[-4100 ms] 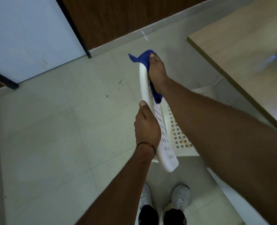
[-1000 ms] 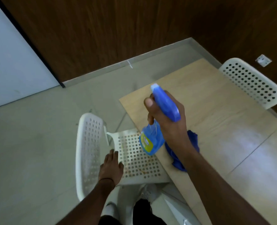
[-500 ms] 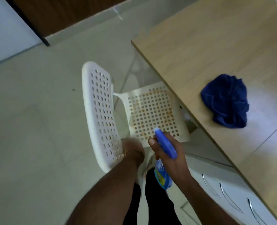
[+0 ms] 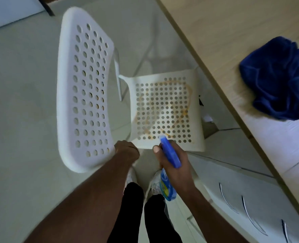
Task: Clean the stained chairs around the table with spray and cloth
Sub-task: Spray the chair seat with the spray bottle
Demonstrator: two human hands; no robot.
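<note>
A white perforated chair (image 4: 69, 95) stands below me, its backrest to the left and its seat (image 4: 196, 109) partly under the table. Orange-brown stain lines (image 4: 164, 106) run across the seat. My right hand (image 4: 175, 160) grips a blue spray bottle (image 4: 168, 186), its nozzle at the seat's near edge. My left hand (image 4: 126, 150) sits at the lower edge of the backrest; its fingers are hidden, so whether it grips the chair is unclear. A crumpled dark blue cloth (image 4: 278, 79) lies on the wooden table (image 4: 220, 32).
A white drawer unit with curved handles (image 4: 247, 211) stands under the table at lower right. Pale tiled floor (image 4: 19, 120) spreads to the left. My legs and white shoes (image 4: 155, 185) are directly below the chair. A dark door frame edge (image 4: 47, 6) shows at top left.
The view has closed in on the chair. My right hand with the spray bottle has stayed near the seat's near edge. My left hand remains at the backrest's lower end.
</note>
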